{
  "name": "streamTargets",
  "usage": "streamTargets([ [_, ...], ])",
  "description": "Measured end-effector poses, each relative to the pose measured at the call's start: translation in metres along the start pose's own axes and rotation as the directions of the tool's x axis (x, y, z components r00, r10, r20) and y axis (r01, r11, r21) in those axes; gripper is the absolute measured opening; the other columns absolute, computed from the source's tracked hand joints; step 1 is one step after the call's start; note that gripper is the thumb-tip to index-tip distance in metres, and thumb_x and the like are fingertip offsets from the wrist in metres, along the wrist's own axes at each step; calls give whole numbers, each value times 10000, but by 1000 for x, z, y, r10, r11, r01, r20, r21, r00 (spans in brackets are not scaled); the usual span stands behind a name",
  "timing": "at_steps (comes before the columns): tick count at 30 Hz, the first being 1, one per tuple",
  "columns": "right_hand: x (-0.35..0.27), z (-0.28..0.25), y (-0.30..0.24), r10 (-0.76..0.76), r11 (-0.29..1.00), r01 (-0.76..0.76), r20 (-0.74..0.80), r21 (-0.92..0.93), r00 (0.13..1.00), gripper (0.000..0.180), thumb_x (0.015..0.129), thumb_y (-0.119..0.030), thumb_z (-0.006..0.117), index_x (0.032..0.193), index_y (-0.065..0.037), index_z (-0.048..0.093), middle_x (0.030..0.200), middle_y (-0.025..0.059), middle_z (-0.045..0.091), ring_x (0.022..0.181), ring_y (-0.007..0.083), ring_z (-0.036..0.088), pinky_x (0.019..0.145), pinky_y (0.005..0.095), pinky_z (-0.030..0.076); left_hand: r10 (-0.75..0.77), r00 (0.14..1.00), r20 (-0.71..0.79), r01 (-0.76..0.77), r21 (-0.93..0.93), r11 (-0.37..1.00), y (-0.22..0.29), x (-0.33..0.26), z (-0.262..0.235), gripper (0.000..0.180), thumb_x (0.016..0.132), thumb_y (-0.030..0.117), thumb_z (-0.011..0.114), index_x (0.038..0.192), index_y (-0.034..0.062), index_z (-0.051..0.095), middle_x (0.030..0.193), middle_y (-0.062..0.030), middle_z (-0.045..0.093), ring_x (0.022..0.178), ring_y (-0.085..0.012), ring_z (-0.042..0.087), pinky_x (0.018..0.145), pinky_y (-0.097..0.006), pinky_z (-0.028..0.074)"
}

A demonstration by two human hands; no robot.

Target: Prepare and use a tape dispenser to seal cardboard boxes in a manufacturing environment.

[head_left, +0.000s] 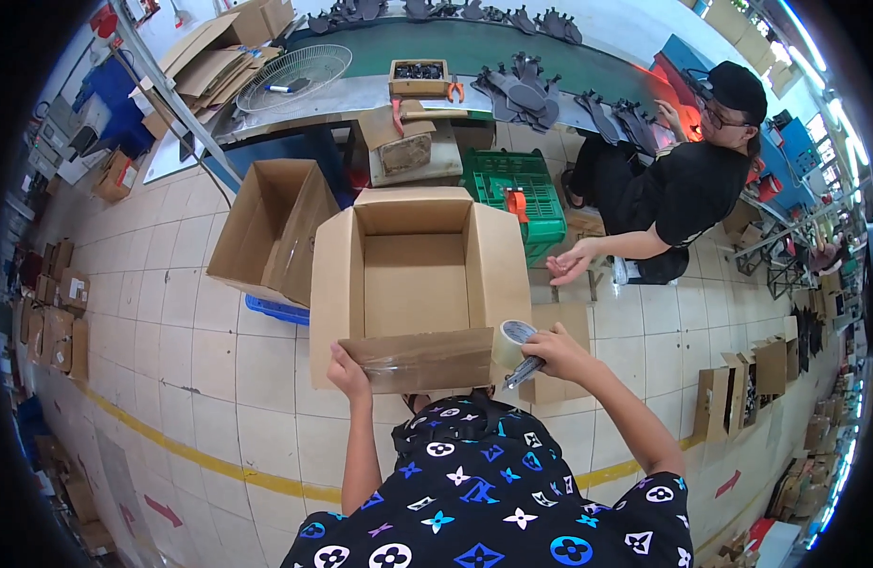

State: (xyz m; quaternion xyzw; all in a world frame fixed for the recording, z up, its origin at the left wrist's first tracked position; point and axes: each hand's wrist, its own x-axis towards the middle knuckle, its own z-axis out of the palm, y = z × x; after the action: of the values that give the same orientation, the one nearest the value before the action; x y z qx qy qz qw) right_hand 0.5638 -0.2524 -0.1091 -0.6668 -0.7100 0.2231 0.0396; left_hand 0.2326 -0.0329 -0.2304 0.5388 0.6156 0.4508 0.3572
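An open cardboard box (pixel 416 279) stands upright in front of me with its flaps folded outward. My left hand (pixel 348 371) is closed on the left end of its near flap (pixel 418 360), the thumb on top. Shiny clear tape shows on that flap. At the flap's right end, my right hand (pixel 561 353) is closed round a roll of clear packing tape (pixel 510 348) and a grey tool (pixel 524 372) beneath it. Whether the tool is a cutter or part of a tape dispenser, I cannot tell.
Left of the box stands another open carton (pixel 276 227) above a blue crate (pixel 276 309). Beyond are a green crate (pixel 517 189) with an orange tape dispenser (pixel 517 204) and a workbench (pixel 313 118). A seated person (pixel 683 189) at right reaches a hand toward the box.
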Motion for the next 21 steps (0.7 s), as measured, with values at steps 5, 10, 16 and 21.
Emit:
streamTargets([
  [5,-9,12,30,212,914,-103,-245,393,946,283,756,-104,765,971,-96,580,909,17,636,845,147,597,732,330,420,102,991,-87,-116,-168,979,-6,1,5,543,1062,356,397,838,-82,628,719,-101,627,652,-164,516,609,-350,432],
  [10,-1,10,77,741,567,-296,-319,769,590,300,846,-172,718,1039,7,575,868,32,619,793,122,591,697,276,482,5,998,-69,-29,-351,936,-5,-4,-4,531,1060,368,409,758,-26,598,704,-31,582,667,-128,479,613,-315,404],
  [16,16,67,142,669,717,-231,-555,658,495,251,892,-136,636,1074,29,583,863,75,613,857,179,596,786,307,481,-12,991,-135,-35,-342,939,-12,-3,-5,536,1051,390,435,645,39,438,653,51,397,651,-78,359,564,-281,316],
  [21,15,90,163,663,748,-302,-678,591,316,266,905,-161,650,1074,35,590,851,80,622,762,165,587,690,303,477,-5,993,-114,-34,-335,942,-18,-3,-6,555,1049,393,437,647,12,481,649,39,441,650,-86,383,570,-291,329],
])
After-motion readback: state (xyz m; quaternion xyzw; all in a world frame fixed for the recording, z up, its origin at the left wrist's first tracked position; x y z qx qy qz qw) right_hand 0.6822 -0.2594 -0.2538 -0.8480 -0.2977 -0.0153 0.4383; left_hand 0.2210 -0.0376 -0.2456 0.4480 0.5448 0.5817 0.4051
